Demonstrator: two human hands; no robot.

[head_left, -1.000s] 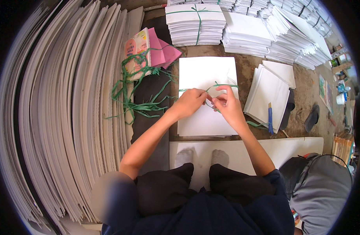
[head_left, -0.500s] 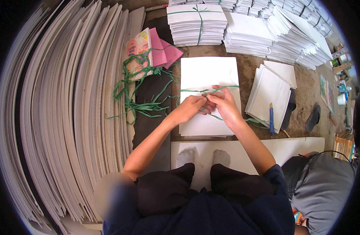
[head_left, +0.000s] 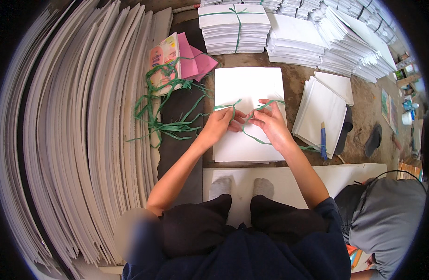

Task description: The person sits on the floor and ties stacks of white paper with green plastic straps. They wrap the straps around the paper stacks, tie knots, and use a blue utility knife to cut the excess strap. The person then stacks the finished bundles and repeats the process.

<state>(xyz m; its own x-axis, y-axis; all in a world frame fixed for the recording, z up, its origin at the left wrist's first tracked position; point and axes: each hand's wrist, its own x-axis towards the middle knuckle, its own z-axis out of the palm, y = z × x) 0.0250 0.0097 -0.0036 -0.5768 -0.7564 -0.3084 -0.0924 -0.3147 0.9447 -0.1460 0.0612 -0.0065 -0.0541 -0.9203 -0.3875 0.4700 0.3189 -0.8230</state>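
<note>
A stack of white sheets [head_left: 248, 83] lies in front of my feet, with green plastic twine [head_left: 254, 136] across it. Over its middle, my left hand [head_left: 221, 123] pinches one end of the twine, and a short tail sticks up above the fingers. My right hand [head_left: 271, 123] grips the other strand between thumb and fingers. From there the twine loops down and runs off the stack's right side. The two hands are slightly apart, fingertips facing each other. Whether a knot sits between them I cannot tell.
Tall bundled cardboard sheets [head_left: 107, 116] stand along the left. Loose green twine [head_left: 170, 126] lies by pink card [head_left: 202, 63]. Tied paper stacks [head_left: 233, 35] line the back. A blue-handled cutter [head_left: 323, 140] rests on smaller sheets [head_left: 317, 112]. Another person [head_left: 387, 210] sits at right.
My hands have moved apart from where they met over the stack, the left going slightly left. A twine tail now stands up by the left hand. The person at right has shifted.
</note>
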